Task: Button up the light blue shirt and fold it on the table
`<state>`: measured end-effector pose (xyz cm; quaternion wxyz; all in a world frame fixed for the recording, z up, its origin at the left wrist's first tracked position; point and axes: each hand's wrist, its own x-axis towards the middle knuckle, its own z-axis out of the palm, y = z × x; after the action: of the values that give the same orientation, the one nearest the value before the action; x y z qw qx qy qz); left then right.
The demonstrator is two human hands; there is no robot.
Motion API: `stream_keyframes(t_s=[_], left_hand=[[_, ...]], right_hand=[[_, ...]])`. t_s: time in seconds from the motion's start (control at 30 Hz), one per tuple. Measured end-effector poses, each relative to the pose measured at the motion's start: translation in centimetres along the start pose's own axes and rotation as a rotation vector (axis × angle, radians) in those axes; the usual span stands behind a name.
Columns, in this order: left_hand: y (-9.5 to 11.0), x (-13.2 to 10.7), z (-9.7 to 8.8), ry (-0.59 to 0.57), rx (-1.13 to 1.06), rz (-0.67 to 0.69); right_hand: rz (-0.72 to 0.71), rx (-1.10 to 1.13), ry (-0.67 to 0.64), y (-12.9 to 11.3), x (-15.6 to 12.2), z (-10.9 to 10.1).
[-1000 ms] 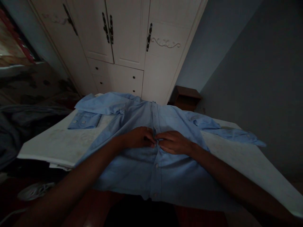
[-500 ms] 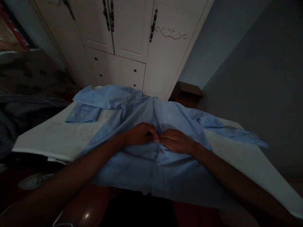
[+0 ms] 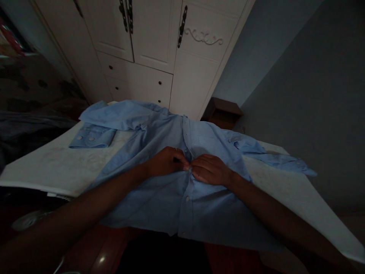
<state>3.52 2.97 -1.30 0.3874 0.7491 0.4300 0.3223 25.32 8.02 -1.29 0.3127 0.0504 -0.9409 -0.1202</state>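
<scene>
A light blue button-up shirt (image 3: 159,201) lies spread face up on a white-covered board, its sleeves out to both sides. At the middle of its front placket, my left hand (image 3: 168,161) pinches the fabric between thumb and fingers. My right hand (image 3: 209,169) meets it there from the other side, its fingers closed on the placket edge. The button or buttonhole between the fingertips is hidden. Below the hands a white button (image 3: 187,198) shows on the placket. The left cuff (image 3: 92,136), with two buttons, is folded back on the board.
The white board (image 3: 48,163) stretches out on both sides beneath the shirt. Behind it stands a white wardrobe (image 3: 154,45) with dark handles. A brown box-like piece of furniture (image 3: 222,108) sits beyond the collar. Dark cloth (image 3: 31,129) lies at the left.
Both hands stay together at the placket, with only a slight shift of the fingers. The whole view has moved a little, so everything sits slightly further left.
</scene>
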Motion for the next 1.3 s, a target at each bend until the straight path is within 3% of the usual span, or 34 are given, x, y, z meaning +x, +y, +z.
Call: stream_keyframes(t_s=[0.7,0.93,1.1,1.3], left_hand=[[0.3,0.0,1.1,0.024,0.08,-0.042],[2.0,-0.8,0.6,-0.082,0.093,-0.007],[2.8,-1.7,2.2,0.087,0.302,-0.111],[3.2,-1.9,3.8,0.236,0.276,-0.194]], right_hand=[[0.075,-0.07,-0.089,0.1,-0.3,0.2],[0.085,-0.099,-0.097,0.0,-0.2,0.1],[0.075,-0.119,-0.108,0.1,0.0,0.1],[0.152,0.053,-0.063,0.3,0.3,0.2]])
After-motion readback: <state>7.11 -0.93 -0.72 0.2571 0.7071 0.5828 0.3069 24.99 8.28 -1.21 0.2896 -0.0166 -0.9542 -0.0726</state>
